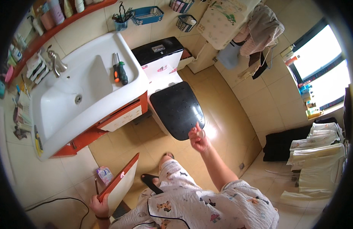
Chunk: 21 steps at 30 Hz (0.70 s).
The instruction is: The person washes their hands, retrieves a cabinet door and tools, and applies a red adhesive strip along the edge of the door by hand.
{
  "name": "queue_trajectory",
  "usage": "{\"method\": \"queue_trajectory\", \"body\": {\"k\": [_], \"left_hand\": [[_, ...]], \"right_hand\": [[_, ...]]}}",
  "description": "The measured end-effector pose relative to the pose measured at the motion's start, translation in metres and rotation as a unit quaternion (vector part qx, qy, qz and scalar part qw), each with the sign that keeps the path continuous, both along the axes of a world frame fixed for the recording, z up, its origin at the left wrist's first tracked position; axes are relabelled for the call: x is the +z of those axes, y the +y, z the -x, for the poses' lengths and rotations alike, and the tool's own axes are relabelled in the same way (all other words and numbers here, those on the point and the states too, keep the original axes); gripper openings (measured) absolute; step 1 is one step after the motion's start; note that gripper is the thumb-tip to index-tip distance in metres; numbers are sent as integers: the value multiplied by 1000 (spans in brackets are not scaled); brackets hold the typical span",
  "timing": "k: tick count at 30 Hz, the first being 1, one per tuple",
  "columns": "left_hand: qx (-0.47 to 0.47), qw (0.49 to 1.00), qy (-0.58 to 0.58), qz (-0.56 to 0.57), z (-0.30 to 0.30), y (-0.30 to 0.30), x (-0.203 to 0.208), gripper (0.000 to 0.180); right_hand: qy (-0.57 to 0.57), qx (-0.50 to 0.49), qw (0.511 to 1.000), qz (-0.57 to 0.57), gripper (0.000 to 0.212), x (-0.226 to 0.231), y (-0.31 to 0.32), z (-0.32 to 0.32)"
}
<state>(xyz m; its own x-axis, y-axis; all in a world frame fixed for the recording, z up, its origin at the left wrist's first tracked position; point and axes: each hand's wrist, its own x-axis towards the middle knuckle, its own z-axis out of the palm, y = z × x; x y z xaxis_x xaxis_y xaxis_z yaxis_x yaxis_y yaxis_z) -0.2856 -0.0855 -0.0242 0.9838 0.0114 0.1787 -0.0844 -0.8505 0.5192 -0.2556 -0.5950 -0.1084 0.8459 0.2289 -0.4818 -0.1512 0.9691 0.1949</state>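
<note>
My left hand [99, 205] is closed on the lower end of a cabinet door [121, 183], a flat panel with a red edge and a pale face. A dark metal bar handle [96, 186] stands out from its far side. My right hand [199, 141] is raised over the front of the black toilet lid [176, 108], fingers curled in a pinch. Between those fingers shows a small pale round piece [201, 133], too small to name. Two screwdrivers lie side by side on the sink ledge, one with an orange and black handle [116, 72], one green and black [123, 74].
The white sink [43, 114] sits on a red cabinet [83, 145], its pale drawer front [121, 118] tilted outward. A pink and purple packet [104, 175] and a black cable [66, 198] are at lower left. Clothes [317, 160] hang at right. A red shelf [43, 38] holds bottles.
</note>
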Motion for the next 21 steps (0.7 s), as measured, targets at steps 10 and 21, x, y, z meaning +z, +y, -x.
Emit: {"method": "queue_trajectory", "body": {"k": [10,21], "left_hand": [[292,886,267,-242,-6,87,-28,44],[450,827,190,-277,-27,-35,104,75]], "right_hand": [[127,-139,968,168,31,-47,-144,-181],[116,-281,857,416,7,-20,-338,-454]]}}
